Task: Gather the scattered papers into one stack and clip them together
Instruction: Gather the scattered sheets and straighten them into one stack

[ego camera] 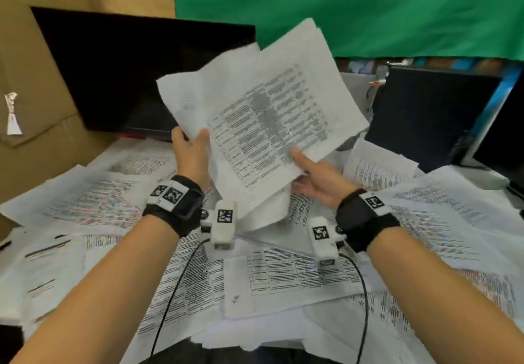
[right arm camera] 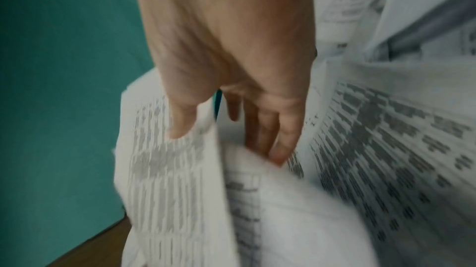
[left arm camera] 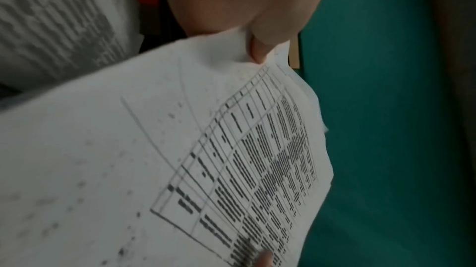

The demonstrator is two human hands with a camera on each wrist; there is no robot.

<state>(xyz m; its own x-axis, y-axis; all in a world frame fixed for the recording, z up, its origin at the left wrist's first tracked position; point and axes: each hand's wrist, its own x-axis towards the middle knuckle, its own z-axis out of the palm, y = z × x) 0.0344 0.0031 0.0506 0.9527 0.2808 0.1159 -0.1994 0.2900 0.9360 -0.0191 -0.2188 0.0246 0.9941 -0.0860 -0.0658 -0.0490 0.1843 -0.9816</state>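
Both hands hold a loose bundle of printed sheets (ego camera: 263, 114) raised above the desk, tilted up to the right, its top sheet showing a table. My left hand (ego camera: 190, 148) pinches the bundle's left edge, thumb on top; the left wrist view shows that thumb (left arm camera: 257, 51) pressing the sheet (left arm camera: 180, 159). My right hand (ego camera: 312, 173) grips the lower right edge, thumb on the printed face and fingers underneath. In the blurred right wrist view the thumb (right arm camera: 182, 121) lies on one sheet (right arm camera: 167, 180) while the fingers (right arm camera: 273, 135) reach behind it. No clip is visible.
Many more printed sheets (ego camera: 93, 202) lie scattered over the desk (ego camera: 479, 176) on all sides. A dark monitor (ego camera: 127, 74) stands at the back left, a dark box (ego camera: 425, 114) at the back right. Cardboard (ego camera: 34, 51) is on the left, green cloth (ego camera: 368, 6) behind.
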